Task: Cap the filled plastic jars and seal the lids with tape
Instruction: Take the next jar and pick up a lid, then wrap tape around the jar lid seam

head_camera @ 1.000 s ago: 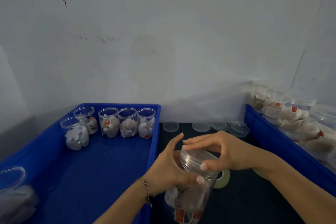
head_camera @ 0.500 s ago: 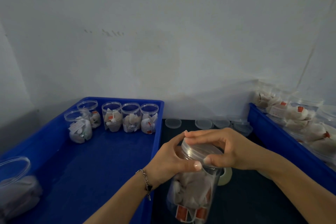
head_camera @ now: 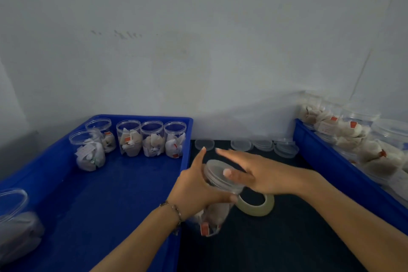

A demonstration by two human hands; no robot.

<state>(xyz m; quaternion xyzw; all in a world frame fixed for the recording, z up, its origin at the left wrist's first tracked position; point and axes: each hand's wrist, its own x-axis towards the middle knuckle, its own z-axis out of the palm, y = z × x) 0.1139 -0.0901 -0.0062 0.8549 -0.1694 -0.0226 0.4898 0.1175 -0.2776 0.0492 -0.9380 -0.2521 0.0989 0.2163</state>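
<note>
Capping a filled plastic jar [head_camera: 213, 212] over the dark worktop [head_camera: 276, 238].
Left hand [head_camera: 194, 192] gripped the tilted jar's body; right hand [head_camera: 254, 174], fingers extended, pressed its lid [head_camera: 217, 172], tape roll [head_camera: 257, 205] just beside.

The jar [head_camera: 217, 194] in hand is clear, glossy plastic with a translucent, slightly frosted lid [head_camera: 218, 172]. Papery sachets show through its wall. The tape roll [head_camera: 256, 205] looks smooth and semi-clear. Both bins [head_camera: 66, 205] [head_camera: 331, 161] are glossy blue plastic. The desk [head_camera: 276, 238] is dark and matt. The wall [head_camera: 198, 51] is dull, painted and smudged.
</note>
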